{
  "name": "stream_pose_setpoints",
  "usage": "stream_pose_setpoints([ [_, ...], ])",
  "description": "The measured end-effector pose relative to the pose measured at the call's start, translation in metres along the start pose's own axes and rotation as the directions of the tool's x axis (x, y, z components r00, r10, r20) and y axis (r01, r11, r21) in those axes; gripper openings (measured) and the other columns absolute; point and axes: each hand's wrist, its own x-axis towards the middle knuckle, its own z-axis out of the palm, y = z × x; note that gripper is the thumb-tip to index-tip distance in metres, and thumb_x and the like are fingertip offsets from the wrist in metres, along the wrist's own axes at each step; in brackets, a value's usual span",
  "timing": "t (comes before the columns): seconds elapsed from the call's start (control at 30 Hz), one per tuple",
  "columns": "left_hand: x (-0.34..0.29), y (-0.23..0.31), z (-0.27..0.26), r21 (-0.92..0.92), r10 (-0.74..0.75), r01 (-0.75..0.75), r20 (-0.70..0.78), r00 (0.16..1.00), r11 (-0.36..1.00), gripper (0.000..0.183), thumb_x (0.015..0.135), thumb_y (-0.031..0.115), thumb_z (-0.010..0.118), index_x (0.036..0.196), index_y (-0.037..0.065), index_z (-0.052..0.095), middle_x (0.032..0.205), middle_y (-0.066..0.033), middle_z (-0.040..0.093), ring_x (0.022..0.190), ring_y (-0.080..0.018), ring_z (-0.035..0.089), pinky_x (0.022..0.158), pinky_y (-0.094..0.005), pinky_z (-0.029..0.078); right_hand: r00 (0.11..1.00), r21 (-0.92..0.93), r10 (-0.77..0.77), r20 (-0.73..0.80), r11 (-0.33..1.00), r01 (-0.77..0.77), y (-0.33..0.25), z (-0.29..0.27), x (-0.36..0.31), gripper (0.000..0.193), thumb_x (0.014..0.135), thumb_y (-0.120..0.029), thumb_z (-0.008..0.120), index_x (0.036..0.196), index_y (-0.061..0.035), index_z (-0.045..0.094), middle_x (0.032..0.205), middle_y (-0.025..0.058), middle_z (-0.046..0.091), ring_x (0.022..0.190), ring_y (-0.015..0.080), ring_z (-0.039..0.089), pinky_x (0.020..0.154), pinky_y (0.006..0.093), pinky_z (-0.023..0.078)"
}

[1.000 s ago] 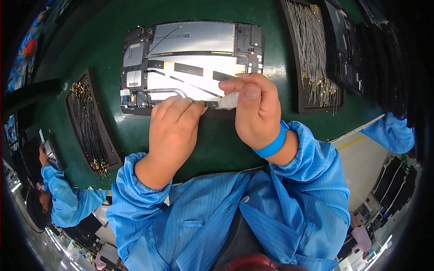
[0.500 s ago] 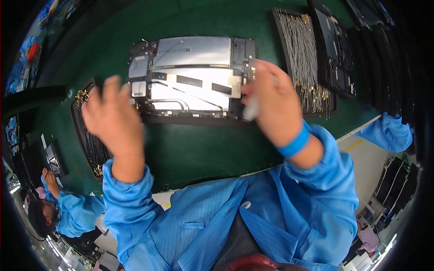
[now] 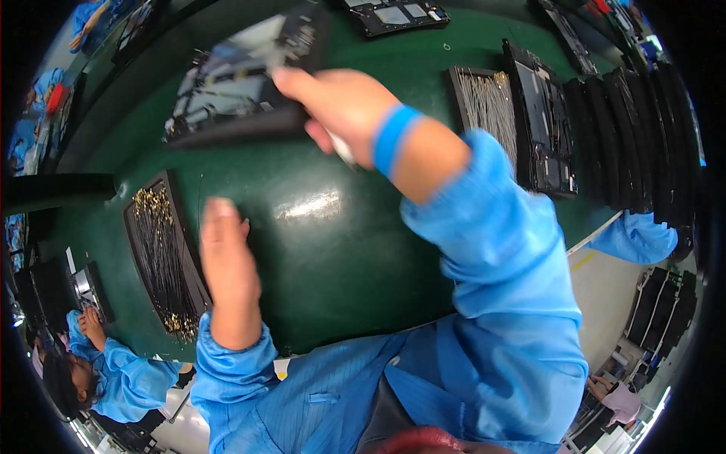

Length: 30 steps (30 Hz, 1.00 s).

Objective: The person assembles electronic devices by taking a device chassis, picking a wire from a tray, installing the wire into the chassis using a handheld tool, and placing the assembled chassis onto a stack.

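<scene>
At the far left, an opened tablet in a black tray is tilted and smeared by motion. My right hand grips its right edge with thumb and fingers. A small white object, its kind unclear, is tucked in the same hand. My left hand is raised over the table near the front left, fingers stretched out together and thumb a little apart. Close to its fingertips runs a thin dark line, perhaps a cable; whether the hand touches it I cannot tell. Beside that hand stands a tray of black cables with gold ends.
To the right are a tray of grey cables, another opened tablet and a row of black trays. One more opened tablet lies at the far edge. A co-worker in blue sits at the left.
The tablet in its tray has moved from in front of me to the far left, with my right hand on it. My left hand has come down and right, its fingers straightened. My view has shifted.
</scene>
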Motion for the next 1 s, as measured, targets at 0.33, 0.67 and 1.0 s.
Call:
stream_pose_setpoints([
  [0.33,-0.019,-0.008,0.018,0.502,0.444,-0.489,0.216,0.87,0.713,0.013,0.078,0.008,0.049,0.081,-0.003,0.055,0.083,-0.0149,0.054,0.081,-0.0286,0.049,0.076,-0.0351,0.038,0.851,0.791,0.215,-0.479,0.525,0.313,0.026,-0.119,0.113,0.035,0.077,-0.037,0.054,0.097,-0.0105,0.044,0.086,0.0078,0.048,0.063,0.0211,0.05,0.044,0.0233,0.042],
  [0.67,-0.009,0.015,0.043,-0.357,-0.108,0.235,0.342,0.934,0.904,0.045,0.084,0.032,0.041,0.116,0.001,0.036,0.104,-0.0131,0.048,0.092,-0.0208,0.048,0.083,-0.0336,0.037,0.996,0.897,0.021,-0.083,0.438,0.066,0.012,-0.014,0.047,0.025,0.078,-0.038,0.048,0.08,-0.0132,0.047,0.054,0.0016,0.049,0.04,0.0147,0.048,0.034,0.024,0.038],
  [1.0,-0.022,0.032,-0.011,-0.464,-0.116,0.382,0.504,0.856,0.799,0.035,0.078,0.012,0.048,0.108,-0.004,0.042,0.102,-0.0119,0.052,0.091,-0.0206,0.052,0.079,-0.0321,0.041,0.696,-0.105,-0.05,0.716,0.978,0.178,0.119,0.043,-0.118,0.054,0.077,-0.042,0.049,0.111,-0.0004,0.044,0.087,0.0114,0.056,0.076,0.0178,0.055,0.067,0.0251,0.043],
])
